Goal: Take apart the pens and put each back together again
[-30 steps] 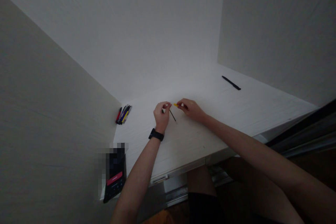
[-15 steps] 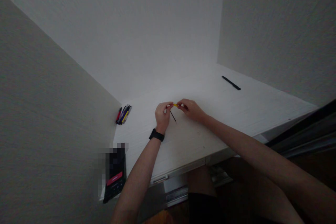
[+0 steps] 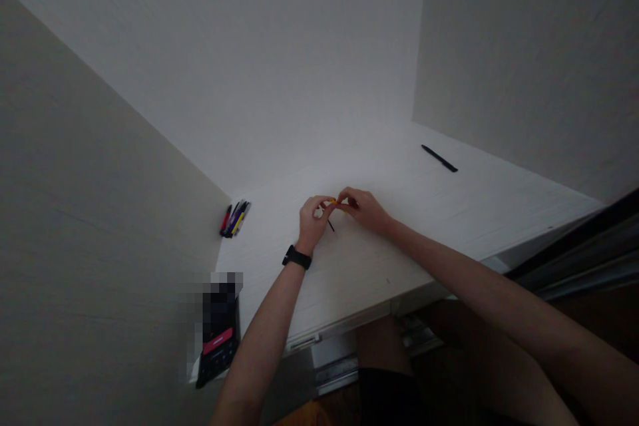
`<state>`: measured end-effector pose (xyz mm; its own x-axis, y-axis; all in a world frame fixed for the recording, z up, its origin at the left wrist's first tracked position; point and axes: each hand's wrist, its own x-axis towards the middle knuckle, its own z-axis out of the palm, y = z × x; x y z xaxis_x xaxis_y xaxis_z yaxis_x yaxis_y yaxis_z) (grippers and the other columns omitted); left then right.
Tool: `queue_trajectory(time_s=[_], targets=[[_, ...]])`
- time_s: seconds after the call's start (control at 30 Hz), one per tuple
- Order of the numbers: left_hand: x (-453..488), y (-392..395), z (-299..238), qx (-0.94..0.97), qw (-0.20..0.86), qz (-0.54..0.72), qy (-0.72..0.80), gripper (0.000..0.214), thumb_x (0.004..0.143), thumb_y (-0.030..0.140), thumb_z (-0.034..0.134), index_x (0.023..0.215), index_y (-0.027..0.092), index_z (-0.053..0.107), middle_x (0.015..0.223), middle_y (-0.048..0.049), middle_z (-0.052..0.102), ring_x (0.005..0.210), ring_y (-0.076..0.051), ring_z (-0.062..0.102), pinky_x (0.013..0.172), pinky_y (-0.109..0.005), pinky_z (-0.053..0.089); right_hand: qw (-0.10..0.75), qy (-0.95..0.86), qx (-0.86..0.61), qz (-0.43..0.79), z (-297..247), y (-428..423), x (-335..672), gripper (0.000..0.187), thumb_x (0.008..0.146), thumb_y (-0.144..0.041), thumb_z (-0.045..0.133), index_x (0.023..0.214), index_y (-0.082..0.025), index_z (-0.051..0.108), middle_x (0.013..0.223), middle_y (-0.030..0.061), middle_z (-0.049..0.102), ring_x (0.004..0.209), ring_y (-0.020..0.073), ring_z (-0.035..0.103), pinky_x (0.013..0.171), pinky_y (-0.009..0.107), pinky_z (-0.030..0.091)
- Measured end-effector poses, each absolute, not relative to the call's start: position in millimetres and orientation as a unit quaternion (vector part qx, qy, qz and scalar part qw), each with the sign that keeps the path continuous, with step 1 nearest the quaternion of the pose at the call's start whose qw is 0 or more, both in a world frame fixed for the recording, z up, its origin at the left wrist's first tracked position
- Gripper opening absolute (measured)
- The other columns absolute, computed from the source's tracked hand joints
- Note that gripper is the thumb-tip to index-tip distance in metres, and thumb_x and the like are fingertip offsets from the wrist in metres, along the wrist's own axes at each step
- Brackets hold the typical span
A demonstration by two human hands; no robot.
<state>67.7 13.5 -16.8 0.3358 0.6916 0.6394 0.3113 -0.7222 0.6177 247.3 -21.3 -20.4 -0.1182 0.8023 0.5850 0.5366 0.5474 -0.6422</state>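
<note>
My left hand (image 3: 312,221), with a black band on its wrist, is closed in a pinch on a small yellow piece (image 3: 333,201), which looks like part of a pen. The fingertips of my right hand (image 3: 365,208) meet it there, also pinched on the yellow piece. A bit of yellow shows below the right fingers too. Just under the left fingers is a thin dark rod (image 3: 331,226), like a pen refill, its upper end hidden by the hand. Most of the yellow piece is covered by fingers.
A black pen (image 3: 439,158) lies at the right on the white desk (image 3: 349,273). Several pens and markers (image 3: 235,219) are bunched by the left wall. A phone (image 3: 218,339) with a lit red strip rests at the front left corner. Walls enclose the desk.
My left hand has shifted slightly right, and the fingertips of both hands have come together over the yellow piece. More of the dark rod is covered now.
</note>
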Motion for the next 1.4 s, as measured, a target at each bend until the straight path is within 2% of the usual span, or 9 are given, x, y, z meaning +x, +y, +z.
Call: queue_trajectory(time_s=[0.17, 0.27, 0.4, 0.5, 0.67, 0.73, 0.97, 1.2, 1.4], targets=[[70, 8, -13, 0.724, 0.274, 0.538, 0.332, 0.027, 0.097, 0.045, 0.052, 0.102, 0.019, 0.057, 0.099, -0.0090, 0.073, 0.084, -0.016, 0.066, 0.076, -0.031, 0.049, 0.521, -0.645, -0.558, 0.023, -18, -19, 256, 0.022, 0.100, -0.029, 0.039, 0.096, -0.020, 0.058, 0.092, 0.0093, 0.067, 0.079, 0.0185, 0.057, 0.073, 0.030, 0.042], [70, 11, -15, 0.686, 0.297, 0.573, 0.337, 0.029, 0.097, 0.048, 0.051, 0.103, 0.020, 0.053, 0.095, -0.0076, 0.071, 0.076, -0.014, 0.065, 0.075, -0.030, 0.050, 0.449, -0.604, -0.658, -0.015, -17, -19, 261, 0.026, 0.100, -0.025, 0.034, 0.095, -0.019, 0.059, 0.092, 0.0119, 0.066, 0.083, 0.0215, 0.058, 0.073, 0.032, 0.041], [69, 16, -17, 0.643, 0.316, 0.609, 0.341, 0.031, 0.095, 0.050, 0.053, 0.104, 0.021, 0.051, 0.089, -0.0041, 0.067, 0.067, -0.011, 0.060, 0.067, -0.026, 0.050, 0.305, -0.630, -0.714, -0.024, -21, -23, 262, 0.022, 0.096, -0.026, 0.043, 0.097, -0.014, 0.061, 0.098, 0.0202, 0.065, 0.086, 0.0267, 0.059, 0.071, 0.036, 0.041], [67, 18, -16, 0.627, 0.309, 0.623, 0.351, 0.033, 0.095, 0.053, 0.052, 0.104, 0.021, 0.052, 0.085, -0.0031, 0.064, 0.064, -0.010, 0.058, 0.063, -0.024, 0.048, 0.271, -0.641, -0.717, -0.035, -25, -26, 261, 0.019, 0.094, -0.021, 0.046, 0.100, -0.012, 0.062, 0.098, 0.0234, 0.064, 0.087, 0.0282, 0.059, 0.073, 0.038, 0.041], [66, 18, -17, 0.643, 0.311, 0.610, 0.343, 0.038, 0.096, 0.055, 0.049, 0.109, 0.020, 0.055, 0.091, -0.0046, 0.063, 0.069, -0.011, 0.060, 0.066, -0.025, 0.050, 0.254, -0.661, -0.704, -0.041, -26, -24, 261, 0.020, 0.090, -0.007, 0.045, 0.097, -0.012, 0.063, 0.097, 0.0210, 0.065, 0.088, 0.0262, 0.059, 0.076, 0.036, 0.041], [67, 19, -18, 0.647, 0.321, 0.605, 0.335, 0.039, 0.094, 0.056, 0.051, 0.110, 0.021, 0.054, 0.094, -0.0052, 0.063, 0.070, -0.011, 0.060, 0.068, -0.026, 0.051, 0.272, -0.687, -0.673, -0.021, -26, -21, 260, 0.020, 0.090, -0.005, 0.046, 0.095, -0.014, 0.064, 0.095, 0.0191, 0.067, 0.087, 0.0249, 0.060, 0.078, 0.036, 0.041], [67, 20, -18, 0.621, 0.353, 0.622, 0.321, 0.031, 0.091, 0.049, 0.060, 0.097, 0.021, 0.050, 0.088, -0.0046, 0.067, 0.068, -0.012, 0.061, 0.068, -0.027, 0.051, 0.388, -0.751, -0.507, 0.170, -26, -13, 256, 0.015, 0.087, -0.008, 0.057, 0.091, -0.015, 0.070, 0.090, 0.0081, 0.073, 0.082, 0.0169, 0.064, 0.076, 0.028, 0.046], [67, 14, -13, 0.630, 0.353, 0.609, 0.327, 0.026, 0.090, 0.041, 0.064, 0.095, 0.020, 0.050, 0.087, -0.0045, 0.070, 0.066, -0.011, 0.061, 0.068, -0.026, 0.050, 0.407, -0.722, -0.476, 0.295, -25, -13, 257, 0.018, 0.082, -0.015, 0.062, 0.092, -0.017, 0.076, 0.079, 0.0036, 0.075, 0.067, 0.0132, 0.065, 0.067, 0.025, 0.049], [68, 12, -11, 0.635, 0.357, 0.603, 0.326, 0.028, 0.087, 0.041, 0.068, 0.092, 0.020, 0.052, 0.084, -0.0041, 0.072, 0.064, -0.011, 0.060, 0.066, -0.025, 0.049, 0.439, -0.674, -0.439, 0.401, -28, -10, 254, 0.019, 0.082, -0.024, 0.062, 0.091, -0.015, 0.076, 0.078, 0.0049, 0.075, 0.061, 0.0121, 0.065, 0.061, 0.025, 0.051]])
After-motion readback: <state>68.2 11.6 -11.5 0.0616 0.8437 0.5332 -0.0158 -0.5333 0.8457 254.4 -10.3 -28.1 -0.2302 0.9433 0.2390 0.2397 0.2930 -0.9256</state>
